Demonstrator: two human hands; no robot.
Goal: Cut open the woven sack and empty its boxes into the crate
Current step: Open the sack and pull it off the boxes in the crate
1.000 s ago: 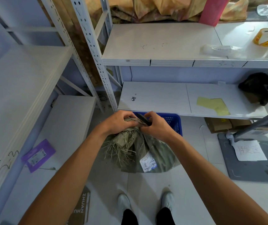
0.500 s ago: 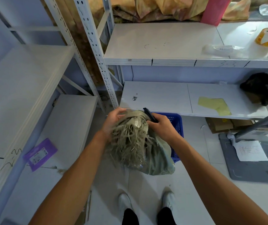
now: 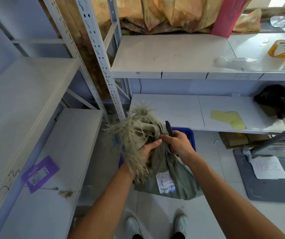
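A grey-green woven sack (image 3: 176, 171) hangs in front of me above the floor, its frayed top (image 3: 135, 128) splayed up and to the left, a white shipping label (image 3: 165, 182) on its side. My left hand (image 3: 147, 150) grips the sack just under the frayed neck. My right hand (image 3: 178, 144) holds a black cutter (image 3: 169, 128) upright against the neck. The blue crate (image 3: 188, 135) stands on the floor behind the sack, mostly hidden by it. No boxes show.
White metal shelving (image 3: 172, 75) stands ahead and to the left. A tape roll (image 3: 282, 48), a black bag (image 3: 276, 100), yellow paper (image 3: 228, 118) and a purple packet (image 3: 39, 173) lie on shelves. A grey scale base (image 3: 267, 176) sits on the floor at right. My shoes (image 3: 155, 225) are below.
The sack has been lifted and turned, its frayed top swinging up and leftward. My left hand shifted from the top to under the neck; the cutter now stands upright.
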